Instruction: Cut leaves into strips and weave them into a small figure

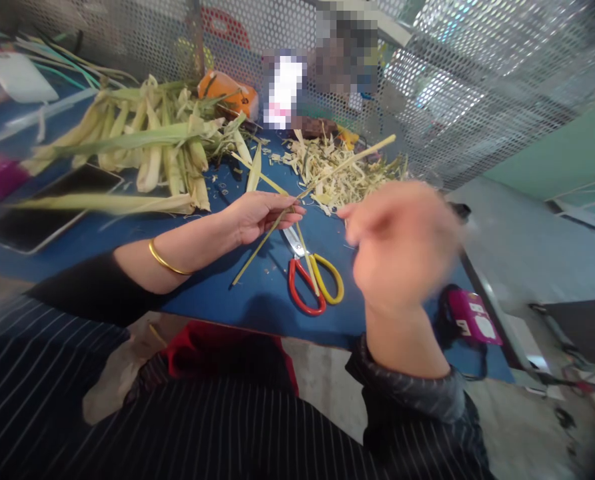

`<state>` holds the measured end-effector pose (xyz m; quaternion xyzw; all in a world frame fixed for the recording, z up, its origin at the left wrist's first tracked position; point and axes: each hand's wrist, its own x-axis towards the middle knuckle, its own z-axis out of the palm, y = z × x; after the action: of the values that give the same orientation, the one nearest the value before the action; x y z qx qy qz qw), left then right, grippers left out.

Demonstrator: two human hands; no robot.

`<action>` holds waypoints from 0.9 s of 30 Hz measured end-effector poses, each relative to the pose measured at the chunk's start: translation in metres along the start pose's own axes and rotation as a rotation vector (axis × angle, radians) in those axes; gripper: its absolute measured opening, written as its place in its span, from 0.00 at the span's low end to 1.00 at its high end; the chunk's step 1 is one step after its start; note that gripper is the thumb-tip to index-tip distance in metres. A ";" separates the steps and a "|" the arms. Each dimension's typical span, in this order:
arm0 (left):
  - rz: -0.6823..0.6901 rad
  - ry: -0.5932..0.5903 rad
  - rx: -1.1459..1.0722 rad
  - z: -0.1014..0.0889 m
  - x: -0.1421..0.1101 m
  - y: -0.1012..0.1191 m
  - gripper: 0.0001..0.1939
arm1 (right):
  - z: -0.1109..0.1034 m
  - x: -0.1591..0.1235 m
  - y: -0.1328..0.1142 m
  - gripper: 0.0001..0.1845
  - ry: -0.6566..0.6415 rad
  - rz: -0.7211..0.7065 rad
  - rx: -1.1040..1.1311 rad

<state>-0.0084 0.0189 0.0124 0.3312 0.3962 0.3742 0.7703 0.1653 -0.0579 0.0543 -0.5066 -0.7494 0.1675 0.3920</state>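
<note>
Left hand pinches thin yellow-green plant strips where they cross, probably to stop slipping. Right hand apart, blurred; cannot tell its grip. Red-and-yellow-handled metal scissors lie beneath strips, likely for easy reach.

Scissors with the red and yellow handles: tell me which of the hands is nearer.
Left. The left hand is right by the blade end of the scissors; the right hand is farther off, to their right.
</note>
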 end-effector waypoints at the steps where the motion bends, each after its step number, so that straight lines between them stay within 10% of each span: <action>1: 0.024 0.008 -0.015 -0.001 0.000 0.001 0.05 | 0.007 0.003 0.004 0.31 0.080 0.049 0.042; 7: 0.042 0.047 -0.061 -0.004 -0.001 0.008 0.05 | 0.045 0.009 0.026 0.14 -0.210 0.315 0.185; 16: -0.050 0.039 -0.101 -0.004 0.003 0.005 0.07 | 0.036 0.008 0.033 0.13 -0.245 0.129 -0.262; 23: 0.136 0.018 0.102 0.007 -0.009 0.002 0.05 | 0.023 0.011 0.010 0.14 0.362 -0.155 -0.276; 27: 0.182 0.002 0.186 0.012 -0.012 -0.004 0.07 | 0.028 0.040 -0.007 0.12 0.207 -0.175 -0.498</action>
<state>-0.0013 0.0037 0.0192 0.4354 0.3980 0.4046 0.6988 0.1322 -0.0212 0.0581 -0.5353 -0.7642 -0.1090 0.3429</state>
